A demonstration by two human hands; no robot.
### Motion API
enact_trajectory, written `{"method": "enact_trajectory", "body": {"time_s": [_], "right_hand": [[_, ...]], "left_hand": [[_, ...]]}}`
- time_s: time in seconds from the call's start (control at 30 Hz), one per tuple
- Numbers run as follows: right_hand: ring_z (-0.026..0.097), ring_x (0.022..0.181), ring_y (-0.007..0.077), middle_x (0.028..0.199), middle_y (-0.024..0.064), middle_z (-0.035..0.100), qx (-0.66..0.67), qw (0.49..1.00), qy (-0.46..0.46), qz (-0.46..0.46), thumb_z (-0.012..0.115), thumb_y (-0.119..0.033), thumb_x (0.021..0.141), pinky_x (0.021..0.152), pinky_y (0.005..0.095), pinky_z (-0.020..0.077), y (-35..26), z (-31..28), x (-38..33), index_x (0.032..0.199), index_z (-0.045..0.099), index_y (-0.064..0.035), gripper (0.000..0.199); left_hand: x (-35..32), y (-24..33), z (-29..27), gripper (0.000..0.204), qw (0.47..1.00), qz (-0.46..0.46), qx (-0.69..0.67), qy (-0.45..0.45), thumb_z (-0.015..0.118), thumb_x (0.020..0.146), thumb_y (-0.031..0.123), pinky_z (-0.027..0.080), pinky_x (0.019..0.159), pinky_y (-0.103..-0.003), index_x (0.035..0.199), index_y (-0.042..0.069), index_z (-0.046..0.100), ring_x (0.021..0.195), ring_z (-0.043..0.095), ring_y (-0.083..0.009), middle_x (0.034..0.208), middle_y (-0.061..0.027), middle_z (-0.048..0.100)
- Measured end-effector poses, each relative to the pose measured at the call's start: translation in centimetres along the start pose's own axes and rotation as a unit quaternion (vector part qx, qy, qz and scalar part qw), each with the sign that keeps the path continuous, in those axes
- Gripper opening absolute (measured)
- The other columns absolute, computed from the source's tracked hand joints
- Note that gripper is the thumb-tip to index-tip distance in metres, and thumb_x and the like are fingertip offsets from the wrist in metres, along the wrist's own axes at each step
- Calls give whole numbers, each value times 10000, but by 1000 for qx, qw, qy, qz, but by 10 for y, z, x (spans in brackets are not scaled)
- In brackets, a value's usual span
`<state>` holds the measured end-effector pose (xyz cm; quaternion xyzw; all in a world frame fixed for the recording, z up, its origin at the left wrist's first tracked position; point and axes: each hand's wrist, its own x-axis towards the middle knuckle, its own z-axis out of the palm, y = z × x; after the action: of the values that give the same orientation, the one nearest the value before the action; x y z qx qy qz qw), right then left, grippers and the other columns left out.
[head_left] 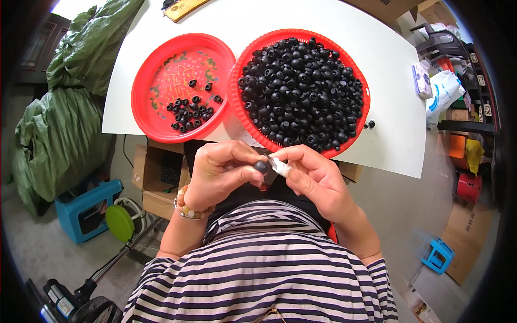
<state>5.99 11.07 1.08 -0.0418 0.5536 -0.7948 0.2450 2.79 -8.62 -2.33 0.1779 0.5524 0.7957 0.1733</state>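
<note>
Close in front of my striped shirt, my left hand (218, 171) pinches a small round black part (260, 166) between thumb and fingers. In my right hand (319, 182) is a small thin blade wrapped in white (280, 167), its tip close to the black part; whether they touch I cannot tell. Beyond my hands, a red basket (367, 102) is heaped with similar black parts (301, 89). To its left a red plate (146, 102) with a printed pattern carries a smaller group of black parts (188, 114).
Both containers stand on a white table (396, 140). A couple of black parts (370, 124) lie beside the basket. Green sacks (59, 134), a blue stool (86, 210) and an open cardboard box (156, 177) are at left. At right are a white plastic bag (446, 90) and a small blue stool (439, 255).
</note>
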Motion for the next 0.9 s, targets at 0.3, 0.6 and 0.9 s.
{"method": "enact_trajectory", "body": {"time_s": [0.3, 0.6, 0.9], "right_hand": [[524, 887, 75, 968, 52, 581, -93, 995, 12, -36, 549, -71, 848, 773, 209, 406, -4, 6, -4, 1106, 523, -7, 266], [532, 885, 81, 982, 66, 588, -77, 996, 15, -37, 551, -61, 844, 771, 215, 415, 0, 7, -5, 1118, 522, 2, 283], [532, 889, 76, 983, 57, 592, -50, 998, 26, -18, 552, -56, 843, 781, 215, 416, 2, 7, -7, 1106, 537, -9, 268]], "left_hand": [[1, 2, 0, 138, 1000, 6, -19, 1, 636, 745, -43, 552, 597, -285, 859, -97, 578, 682, 642, -220, 825, -151, 614], [1, 3, 0, 122, 1000, -10, -10, 1, 630, 746, -51, 556, 597, -287, 848, -92, 578, 685, 642, -218, 831, -154, 613], [3, 6, 3, 141, 999, 25, 43, -9, 653, 728, -38, 545, 585, -272, 841, -93, 590, 665, 641, -208, 811, -153, 615]]}}
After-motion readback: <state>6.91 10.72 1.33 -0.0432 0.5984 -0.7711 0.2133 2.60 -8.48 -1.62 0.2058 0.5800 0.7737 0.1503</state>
